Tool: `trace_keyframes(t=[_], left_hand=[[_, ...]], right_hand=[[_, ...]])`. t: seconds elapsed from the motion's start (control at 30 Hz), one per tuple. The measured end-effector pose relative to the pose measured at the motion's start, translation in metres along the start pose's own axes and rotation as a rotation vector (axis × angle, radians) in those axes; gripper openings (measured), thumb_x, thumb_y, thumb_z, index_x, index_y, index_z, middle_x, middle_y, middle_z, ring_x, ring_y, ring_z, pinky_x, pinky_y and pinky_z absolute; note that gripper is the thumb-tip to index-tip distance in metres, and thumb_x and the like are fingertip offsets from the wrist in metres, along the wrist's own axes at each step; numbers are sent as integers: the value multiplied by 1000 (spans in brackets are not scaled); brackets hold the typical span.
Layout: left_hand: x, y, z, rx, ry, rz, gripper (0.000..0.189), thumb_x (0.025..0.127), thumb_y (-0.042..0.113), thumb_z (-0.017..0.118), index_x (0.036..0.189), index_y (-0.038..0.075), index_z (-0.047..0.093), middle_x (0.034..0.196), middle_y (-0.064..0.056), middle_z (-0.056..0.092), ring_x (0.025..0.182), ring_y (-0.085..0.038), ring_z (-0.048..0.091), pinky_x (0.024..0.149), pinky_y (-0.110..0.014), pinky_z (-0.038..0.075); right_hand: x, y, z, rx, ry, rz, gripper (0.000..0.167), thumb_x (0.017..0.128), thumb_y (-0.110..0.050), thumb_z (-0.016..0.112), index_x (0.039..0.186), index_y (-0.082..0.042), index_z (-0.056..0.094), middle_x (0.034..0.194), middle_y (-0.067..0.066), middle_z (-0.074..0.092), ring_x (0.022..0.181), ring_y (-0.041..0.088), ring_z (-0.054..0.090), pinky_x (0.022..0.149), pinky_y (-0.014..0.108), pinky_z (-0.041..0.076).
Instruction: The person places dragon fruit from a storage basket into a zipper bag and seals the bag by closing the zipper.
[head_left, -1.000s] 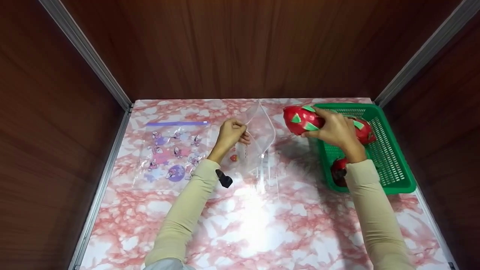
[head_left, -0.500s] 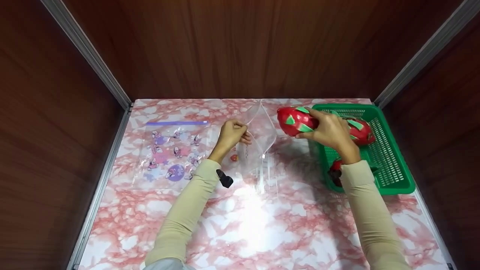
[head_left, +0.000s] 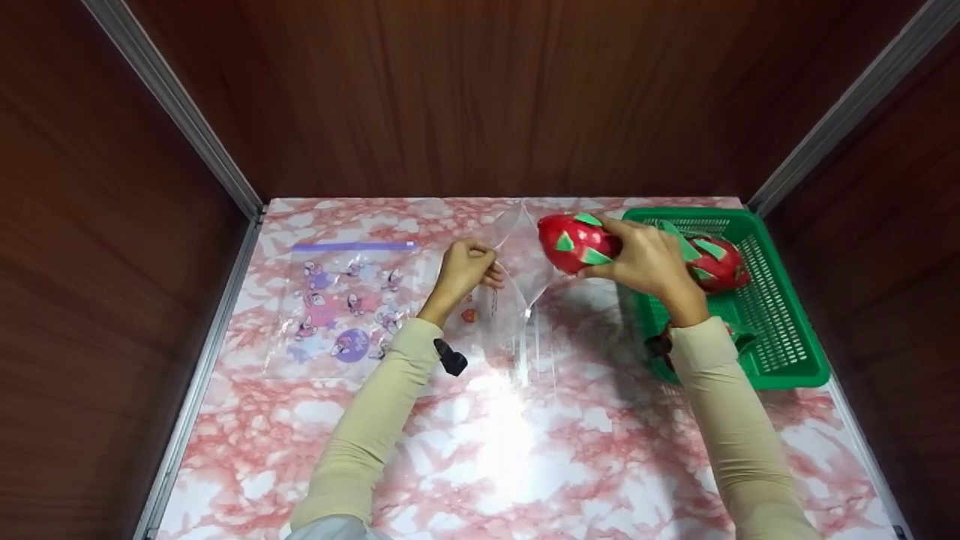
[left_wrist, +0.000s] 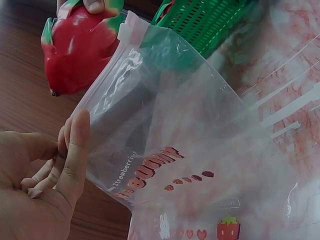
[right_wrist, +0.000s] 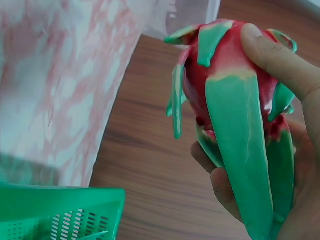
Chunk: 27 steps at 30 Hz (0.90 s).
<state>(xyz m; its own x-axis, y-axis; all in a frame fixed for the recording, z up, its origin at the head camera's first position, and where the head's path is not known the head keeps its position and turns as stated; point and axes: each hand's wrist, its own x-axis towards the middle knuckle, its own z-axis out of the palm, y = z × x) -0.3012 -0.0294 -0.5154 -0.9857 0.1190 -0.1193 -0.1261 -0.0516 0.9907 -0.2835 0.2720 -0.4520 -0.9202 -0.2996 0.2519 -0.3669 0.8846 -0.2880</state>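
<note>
The person's left hand (head_left: 469, 266) pinched the rim of a clear, printed plastic zip bag (left_wrist: 220, 135), its mouth gaping. The right hand (head_left: 646, 259) gripped a glossy red dragon fruit with green scales (head_left: 576, 244) right beside that mouth; I couldn't tell whether fruit and bag touched. Over to the right, a green perforated plastic basket (head_left: 808, 341) held another red-and-green dragon fruit (head_left: 720, 268). On the pink-and-white marbled worktop (head_left: 600, 457), a transparent purple-zipped bag (head_left: 341, 311) lay flat, left of the hands.
</note>
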Motion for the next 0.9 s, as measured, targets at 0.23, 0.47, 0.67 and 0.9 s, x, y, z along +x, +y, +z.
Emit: trace_keyframes(t=[0.23, 0.47, 0.67, 0.9], left_hand=[[1, -1, 0, 4, -7, 15, 20, 103, -3, 56, 116, -14, 64, 69, -8, 70, 54, -15, 72, 60, -31, 66], [0, 0, 2, -6, -10, 14, 17, 102, -3, 56, 114, -13, 64, 69, -7, 70, 54, -15, 71, 59, -30, 66], [0, 0, 3, -9, -11, 14, 15, 102, -3, 57, 113, -11, 63, 69, -7, 69, 54, -15, 71, 58, -30, 66], [0, -1, 3, -29, -18, 18, 17, 104, -4, 56, 115, -14, 61, 69, -8, 69, 55, -14, 70, 58, -30, 66]], right_hand=[[1, -4, 2, -11, 11, -22, 91, 74, -55, 95, 148, -14, 64, 133, 20, 74, 107, 40, 74, 82, 60, 63], [2, -10, 5, -10, -3, -42, 92, 74, -55, 95, 149, -15, 63, 132, 19, 74, 106, 39, 74, 81, 59, 64], [2, -15, 8, -19, 13, -66, 94, 72, -62, 94, 149, -18, 63, 131, 17, 76, 102, 39, 75, 76, 56, 63], [3, -20, 9, -24, 26, -91, 99, 69, -71, 90, 149, -20, 64, 128, 15, 77, 99, 37, 75, 73, 54, 64]])
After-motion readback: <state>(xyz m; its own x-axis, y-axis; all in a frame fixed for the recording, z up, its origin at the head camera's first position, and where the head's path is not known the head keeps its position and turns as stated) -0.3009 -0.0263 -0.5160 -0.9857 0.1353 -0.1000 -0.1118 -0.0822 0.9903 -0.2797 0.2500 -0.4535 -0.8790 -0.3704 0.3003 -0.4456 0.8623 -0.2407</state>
